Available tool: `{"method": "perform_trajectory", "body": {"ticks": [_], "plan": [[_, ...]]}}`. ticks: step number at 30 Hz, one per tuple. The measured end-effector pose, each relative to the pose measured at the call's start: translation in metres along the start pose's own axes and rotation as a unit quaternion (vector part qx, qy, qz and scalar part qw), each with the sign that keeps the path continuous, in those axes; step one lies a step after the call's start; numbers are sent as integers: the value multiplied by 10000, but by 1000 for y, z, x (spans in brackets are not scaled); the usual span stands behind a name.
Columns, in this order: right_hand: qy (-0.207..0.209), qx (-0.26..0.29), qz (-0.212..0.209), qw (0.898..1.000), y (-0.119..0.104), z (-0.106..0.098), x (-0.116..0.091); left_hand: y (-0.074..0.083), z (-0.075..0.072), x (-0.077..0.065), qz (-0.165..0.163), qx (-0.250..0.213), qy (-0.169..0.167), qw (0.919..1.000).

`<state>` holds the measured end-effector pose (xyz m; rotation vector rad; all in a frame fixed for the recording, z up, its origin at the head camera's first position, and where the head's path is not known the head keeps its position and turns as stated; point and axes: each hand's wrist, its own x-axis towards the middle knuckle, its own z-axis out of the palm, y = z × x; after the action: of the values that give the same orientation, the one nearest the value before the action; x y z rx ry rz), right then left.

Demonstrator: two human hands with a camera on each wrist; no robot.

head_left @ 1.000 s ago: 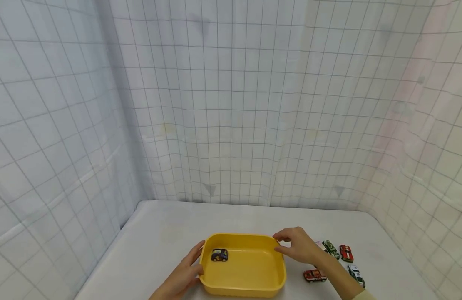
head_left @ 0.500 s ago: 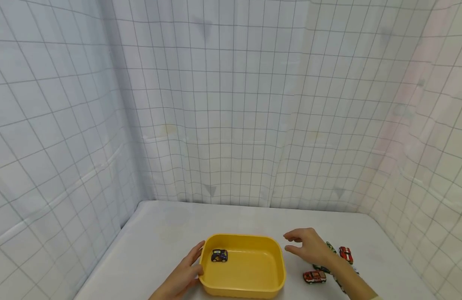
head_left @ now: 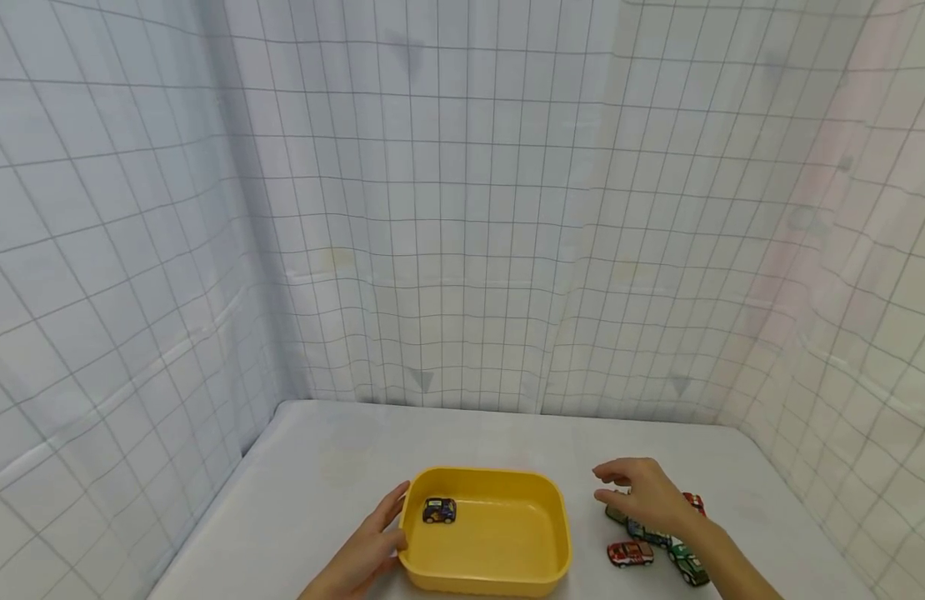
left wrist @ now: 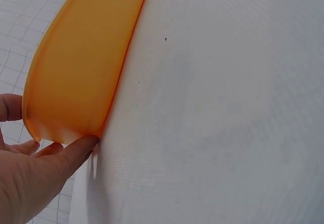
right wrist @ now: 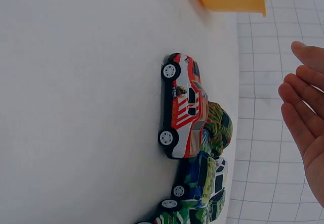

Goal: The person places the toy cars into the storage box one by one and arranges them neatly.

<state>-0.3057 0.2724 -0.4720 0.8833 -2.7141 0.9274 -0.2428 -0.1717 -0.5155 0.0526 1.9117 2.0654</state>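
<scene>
My left hand grips the left end of a yellow plastic tray, its thumb at the rim and its fingers against the outer wall. In the left wrist view the fingers press the tray's end wall. A dark toy car sits in the tray's left part. My right hand hovers above several toy cars right of the tray, fingers loosely bent, holding nothing. Below it are a red-and-white toy car, a blue-green one and a tiger-striped one.
A green toy car lies under the right forearm, and a red one is partly hidden behind the hand. All rest on a white-covered table. White checked curtains stand at the back and both sides.
My right hand has left the tray's right rim and moved rightward over the toy cars. The left hand, the tray and the car inside it have stayed put.
</scene>
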Motion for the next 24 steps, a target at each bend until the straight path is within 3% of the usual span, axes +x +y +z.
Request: {"method": "perform_trajectory", "body": {"ticks": [12, 18, 24], "plan": [[129, -5, 272, 9995, 9, -12, -14, 2, 0, -3, 59, 16, -31, 10000], [157, -43, 632, 9979, 16, -14, -19, 1, 0, 0, 27, 41, 8, 10000], [179, -69, 559, 9983, 23, -21, -28, 0, 0, -1, 18, -49, -58, 10000]]}}
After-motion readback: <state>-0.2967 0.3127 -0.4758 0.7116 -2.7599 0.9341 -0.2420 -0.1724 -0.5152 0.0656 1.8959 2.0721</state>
